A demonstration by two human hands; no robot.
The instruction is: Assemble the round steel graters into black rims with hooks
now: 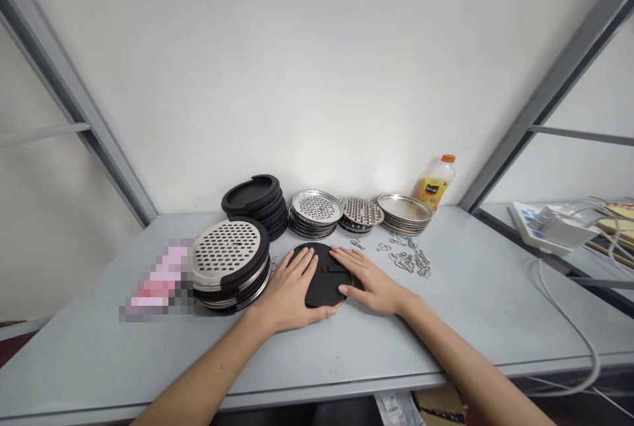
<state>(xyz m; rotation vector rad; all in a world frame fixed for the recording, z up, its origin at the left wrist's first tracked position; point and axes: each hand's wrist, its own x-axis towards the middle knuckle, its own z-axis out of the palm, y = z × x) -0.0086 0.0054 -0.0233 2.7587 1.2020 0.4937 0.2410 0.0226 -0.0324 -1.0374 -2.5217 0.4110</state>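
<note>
A flat black round disc [324, 281] with a small slot and tab in its middle lies on the grey table between my hands. My left hand [292, 287] rests on its left side, fingers stretched over the top and thumb along the near edge. On the right side lies my right hand [369, 281], fingers extended at the far right rim and thumb on the surface. A thin reddish-yellow line shows at the disc's near right edge. Left of my left hand stands a stack of perforated metal grater discs in black rims [228, 257].
Behind are stacked black rings [253, 198], silver perforated discs [317, 207], a rough grater plate [362, 211] and shallow metal lids [405, 208]. Several small metal clips [403, 261] lie to the right. An orange-capped bottle [436, 185] stands by the wall. A white cable [569, 320] hangs at right.
</note>
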